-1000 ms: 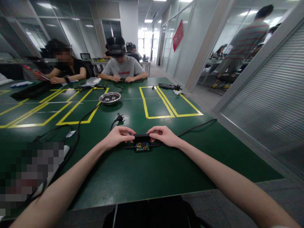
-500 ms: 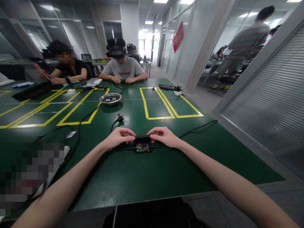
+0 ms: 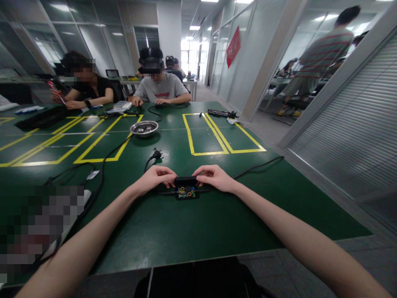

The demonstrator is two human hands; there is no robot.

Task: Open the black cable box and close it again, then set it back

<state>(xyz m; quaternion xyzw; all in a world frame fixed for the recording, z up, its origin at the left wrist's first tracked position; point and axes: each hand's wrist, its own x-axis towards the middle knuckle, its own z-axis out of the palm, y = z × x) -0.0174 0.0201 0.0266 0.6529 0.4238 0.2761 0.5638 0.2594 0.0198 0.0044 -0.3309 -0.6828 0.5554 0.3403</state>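
Between my hands is a small black plastic cover [image 3: 186, 181], tilted up behind a circuit board [image 3: 186, 193]. My left hand [image 3: 159, 178] pinches the cover's left end, and my right hand [image 3: 211, 178] pinches its right end. The board sits in a black case on the table, with copper-coloured ring coils and blue and yellow parts showing. A black cable [image 3: 204, 191] leaves the case on the right, and another cable [image 3: 167, 193] leaves it on the left. My fingertips behind the cover are partly hidden.
A black power plug [image 3: 157, 155] lies beyond my left hand. Farther off stands a metal bowl [image 3: 144, 133] with small metal parts. Yellow tape [image 3: 211, 155] marks the green table [image 3: 192, 231]. Two people sit across it. A black folded tool-like object [image 3: 221, 113] lies at the back right.
The black cover tilts slightly differently above the board, with both hands still at its ends. Across the table, the person in grey has shifted their hands a little.
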